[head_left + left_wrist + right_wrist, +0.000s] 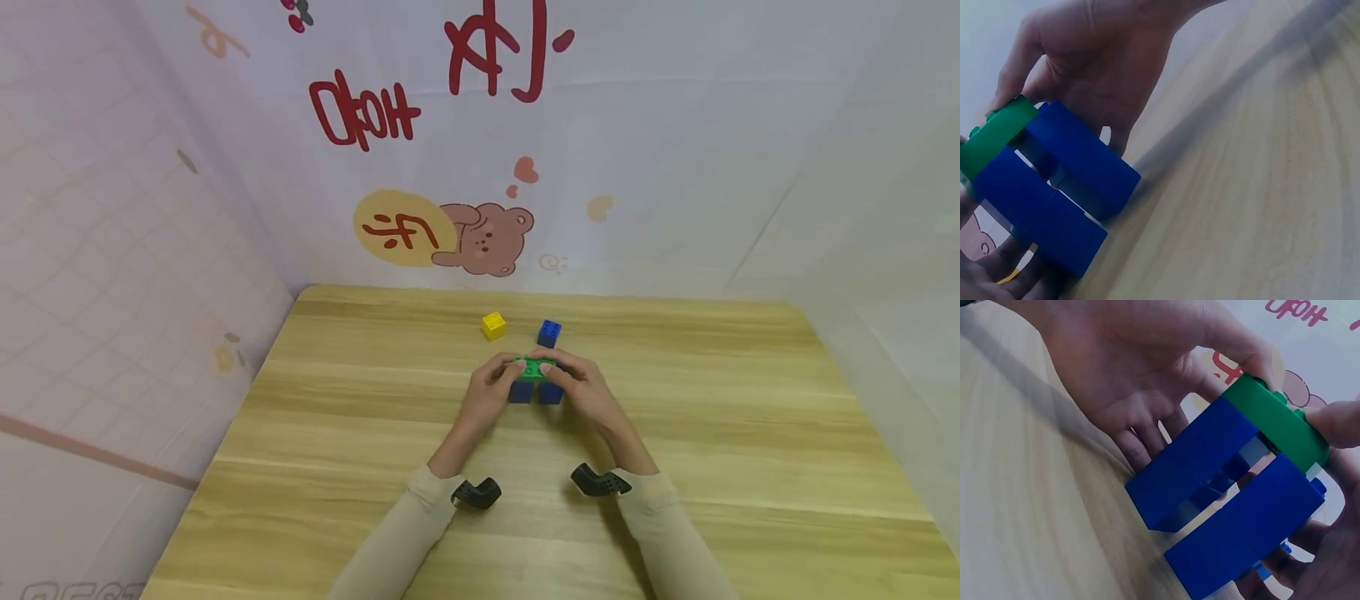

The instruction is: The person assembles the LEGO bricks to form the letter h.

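A green toy building brick [533, 377] bridges the tops of two blue brick pillars [1197, 462], which stand side by side on the table with a narrow gap between them. My left hand [482, 398] grips the left end of this build, thumb on the green brick's studded top and fingers around the outer side. On the other end my right hand [597, 398] holds it the same way, its thumb also on top. Both wrist views show the pillars' lower ends at the tabletop. Some fingertips are hidden behind the blue bricks.
Behind the build, a yellow brick [493, 326] lies to the left and a loose blue brick [549, 333] to the right. The wooden table [337, 433] meets a printed white cloth [660, 167] at its back edge. More cloth hangs along both sides.
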{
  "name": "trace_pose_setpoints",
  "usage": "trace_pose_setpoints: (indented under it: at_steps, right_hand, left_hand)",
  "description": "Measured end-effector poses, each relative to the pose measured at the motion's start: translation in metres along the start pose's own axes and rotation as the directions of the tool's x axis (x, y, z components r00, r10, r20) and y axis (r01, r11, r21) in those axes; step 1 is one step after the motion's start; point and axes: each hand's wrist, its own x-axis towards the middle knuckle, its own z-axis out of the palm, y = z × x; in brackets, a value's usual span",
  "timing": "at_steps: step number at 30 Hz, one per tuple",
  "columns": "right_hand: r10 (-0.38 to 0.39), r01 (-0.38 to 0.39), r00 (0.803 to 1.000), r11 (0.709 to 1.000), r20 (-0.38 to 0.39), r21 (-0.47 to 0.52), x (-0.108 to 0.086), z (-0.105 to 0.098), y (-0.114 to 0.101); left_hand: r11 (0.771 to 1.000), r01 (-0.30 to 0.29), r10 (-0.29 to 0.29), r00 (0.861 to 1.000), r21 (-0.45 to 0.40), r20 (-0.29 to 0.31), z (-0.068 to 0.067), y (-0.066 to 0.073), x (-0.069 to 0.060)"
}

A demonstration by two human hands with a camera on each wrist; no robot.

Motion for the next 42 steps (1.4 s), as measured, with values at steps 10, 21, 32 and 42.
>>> trace_pose_setpoints:
  at_steps: [10,21,32,42]
  right_hand:
    - [0.049,-0.048,0.999,0.999,0.021,-0.017,-0.003,-0.005,-0.003]
    - [0.056,-0.056,0.998,0.998,0.011,-0.028,-0.003,-0.004,-0.002]
    - [0.033,-0.032,0.999,0.998,0.015,-0.058,-0.002,-0.006,0.000]
    - [-0.020,0.011,0.999,0.986,-0.050,-0.167,-0.003,-0.016,0.005]
  left_hand:
    - [0.999,-0.038,0.037,0.994,0.007,0.099,-0.009,0.002,-0.005]
    - [0.992,-0.109,0.094,0.971,0.057,0.222,-0.021,-0.011,-0.001]
    - [0.979,-0.182,0.165,0.972,0.095,0.169,-0.017,-0.009,0.000]
    - [0.979,-0.173,0.160,0.980,0.110,0.118,-0.012,-0.007,-0.002]
